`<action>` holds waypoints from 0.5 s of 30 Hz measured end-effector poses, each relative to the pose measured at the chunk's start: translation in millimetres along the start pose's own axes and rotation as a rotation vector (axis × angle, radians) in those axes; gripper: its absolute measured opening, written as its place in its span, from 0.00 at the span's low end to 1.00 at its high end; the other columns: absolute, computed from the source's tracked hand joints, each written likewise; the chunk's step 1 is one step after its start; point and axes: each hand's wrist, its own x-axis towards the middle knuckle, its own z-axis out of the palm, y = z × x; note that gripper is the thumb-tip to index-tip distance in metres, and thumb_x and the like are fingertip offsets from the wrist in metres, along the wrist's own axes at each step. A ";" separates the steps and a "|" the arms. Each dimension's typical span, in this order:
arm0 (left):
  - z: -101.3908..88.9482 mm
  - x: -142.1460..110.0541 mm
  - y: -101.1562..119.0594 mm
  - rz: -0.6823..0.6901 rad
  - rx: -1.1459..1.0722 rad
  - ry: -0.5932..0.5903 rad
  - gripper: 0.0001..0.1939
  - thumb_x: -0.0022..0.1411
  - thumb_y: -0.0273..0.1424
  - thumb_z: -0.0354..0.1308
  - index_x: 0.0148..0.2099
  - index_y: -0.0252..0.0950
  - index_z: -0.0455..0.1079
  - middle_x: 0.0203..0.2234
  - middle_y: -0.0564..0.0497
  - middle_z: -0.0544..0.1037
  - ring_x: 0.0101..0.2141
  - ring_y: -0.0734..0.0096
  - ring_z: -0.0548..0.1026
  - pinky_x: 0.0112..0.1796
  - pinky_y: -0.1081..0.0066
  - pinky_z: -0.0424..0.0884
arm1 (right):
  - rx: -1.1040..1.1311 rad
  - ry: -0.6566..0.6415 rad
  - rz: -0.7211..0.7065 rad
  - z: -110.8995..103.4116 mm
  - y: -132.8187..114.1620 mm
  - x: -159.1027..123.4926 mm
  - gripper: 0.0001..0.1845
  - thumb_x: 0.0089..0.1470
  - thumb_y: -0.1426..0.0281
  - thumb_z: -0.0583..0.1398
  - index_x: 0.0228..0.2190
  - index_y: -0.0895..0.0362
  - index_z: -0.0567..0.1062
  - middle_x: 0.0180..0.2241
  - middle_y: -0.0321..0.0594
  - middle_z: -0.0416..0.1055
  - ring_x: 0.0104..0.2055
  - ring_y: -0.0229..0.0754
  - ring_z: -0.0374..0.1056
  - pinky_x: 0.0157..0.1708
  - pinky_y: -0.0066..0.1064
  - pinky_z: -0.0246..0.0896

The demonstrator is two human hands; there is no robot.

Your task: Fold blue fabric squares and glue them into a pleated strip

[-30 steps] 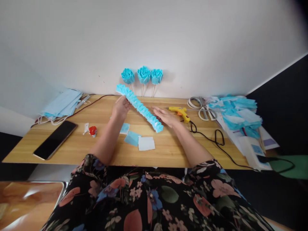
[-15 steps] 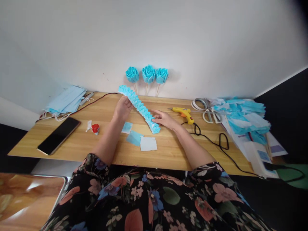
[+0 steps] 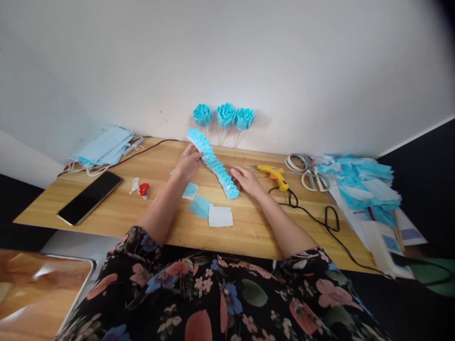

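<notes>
A long blue strip with zigzag folded points (image 3: 214, 165) slants across the middle of the view, its far end up to the left. My left hand (image 3: 189, 162) is closed on its upper part, thumb in front. Close by the lower right end, my right hand (image 3: 246, 180) has its fingers bent at the strip's edge; they seem to hold it. Below lie a blue square (image 3: 190, 191), another blue square (image 3: 200, 207) and a white square (image 3: 220, 216) of cut fabric. Behind the strip, three blue rose-like flowers (image 3: 226, 115) on thin sticks lean at the wall.
To the right are a yellow glue gun (image 3: 272, 175) with a black cord, white-handled scissors (image 3: 314, 181), a tape roll (image 3: 297, 162) and piled blue fabric (image 3: 359, 177). Leftward lie face masks (image 3: 105, 146), a phone (image 3: 90, 198) and a red crumpled wrapper (image 3: 144, 190).
The strip has shifted slightly right with both hands and stands a little steeper. My left thumb now lies over its near side. The whole view has shifted a little.
</notes>
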 end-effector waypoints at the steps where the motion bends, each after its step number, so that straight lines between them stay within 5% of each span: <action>1: 1.2 -1.2 -0.9 0.000 0.008 -0.022 0.18 0.46 0.20 0.63 0.41 0.37 0.72 0.29 0.54 0.78 0.31 0.72 0.77 0.38 0.70 0.72 | -0.067 0.077 -0.049 1.0 -1.2 -0.1 0.27 0.62 0.53 0.55 0.55 0.56 0.75 0.44 0.47 0.79 0.37 0.45 0.75 0.36 0.36 0.72; 5: 7.2 -7.6 -7.0 0.048 0.105 -0.174 0.19 0.46 0.26 0.68 0.44 0.37 0.74 0.31 0.51 0.80 0.32 0.69 0.78 0.37 0.69 0.73 | -0.216 0.276 -0.251 3.5 -10.6 -3.4 0.23 0.64 0.56 0.55 0.52 0.54 0.76 0.52 0.47 0.77 0.53 0.49 0.73 0.57 0.44 0.64; 9: 11.2 -11.5 -15.1 0.094 0.234 -0.290 0.23 0.46 0.32 0.71 0.46 0.35 0.74 0.32 0.51 0.81 0.33 0.68 0.78 0.36 0.70 0.73 | -0.044 0.279 -0.331 6.3 -17.7 -8.6 0.26 0.62 0.55 0.57 0.58 0.51 0.72 0.54 0.46 0.76 0.54 0.48 0.72 0.57 0.44 0.66; 15: 14.7 -16.7 -20.4 0.085 0.371 -0.406 0.23 0.50 0.32 0.71 0.49 0.34 0.74 0.33 0.51 0.79 0.34 0.70 0.76 0.36 0.71 0.71 | 0.191 0.165 -0.267 12.9 -17.4 -8.0 0.33 0.56 0.56 0.63 0.61 0.50 0.69 0.55 0.44 0.74 0.54 0.50 0.72 0.56 0.44 0.68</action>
